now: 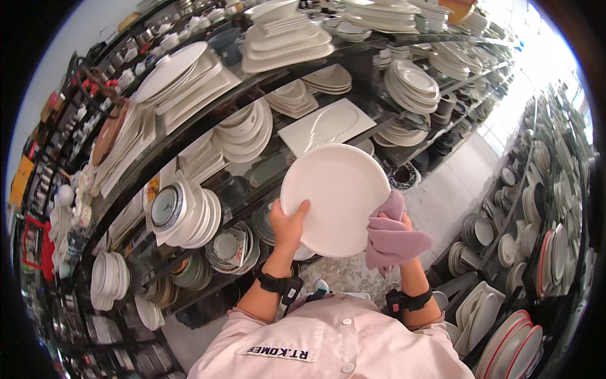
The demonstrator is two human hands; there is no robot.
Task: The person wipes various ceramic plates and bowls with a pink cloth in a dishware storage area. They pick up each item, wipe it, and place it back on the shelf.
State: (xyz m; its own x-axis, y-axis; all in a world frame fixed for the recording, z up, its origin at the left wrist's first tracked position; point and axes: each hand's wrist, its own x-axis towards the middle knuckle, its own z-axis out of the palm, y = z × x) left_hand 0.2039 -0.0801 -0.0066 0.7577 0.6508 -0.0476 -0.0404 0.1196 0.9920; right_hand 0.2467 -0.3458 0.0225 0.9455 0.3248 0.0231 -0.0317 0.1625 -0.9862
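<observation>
A round white plate (338, 199) is held face up in front of my chest. My left hand (289, 222) grips its left edge, with the thumb lying on the upper face. Bunched around the plate's right edge is a mauve cloth (393, 234), held in my right hand (402, 220), whose fingers are mostly hidden by the fabric. Just beyond the plate, a rectangular white platter (326, 125) lies on the shelf.
Dark shelving (189, 128) curves across the front and left, loaded with stacked plates (203, 218) and white platters (289, 45). More shelves of dishes stand at the right, with red-rimmed plates (506, 346) low down. A tiled aisle floor (454, 184) runs between.
</observation>
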